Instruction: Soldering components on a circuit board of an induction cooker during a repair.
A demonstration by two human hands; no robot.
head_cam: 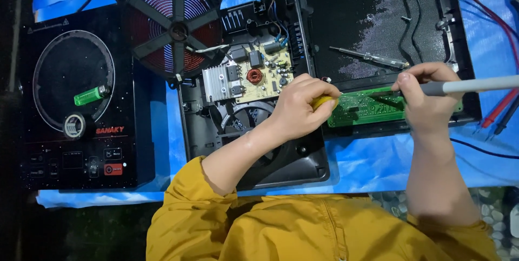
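My left hand [300, 107] is closed around a small yellow-handled tool [323, 100] whose tip touches the left end of a green circuit board [373, 108]. My right hand [430, 96] grips a grey pen-like tool [476, 84] whose dark tip rests on the same green board. The board lies along the near edge of a black lid panel [373, 28] turned inside up. To the left sits the opened black base [254, 88] of an induction cooker, showing a beige main board [259, 74], a metal heatsink [219, 83] and a fan [246, 120].
A round copper coil disc [173, 31] leans over the base's top left. A second black cooktop [78, 98] on the far left carries a green lighter [91, 95] and a tape roll [74, 126]. A screwdriver [370, 57] lies on the lid. Red and black leads [503, 112] trail right over the blue sheet [373, 163].
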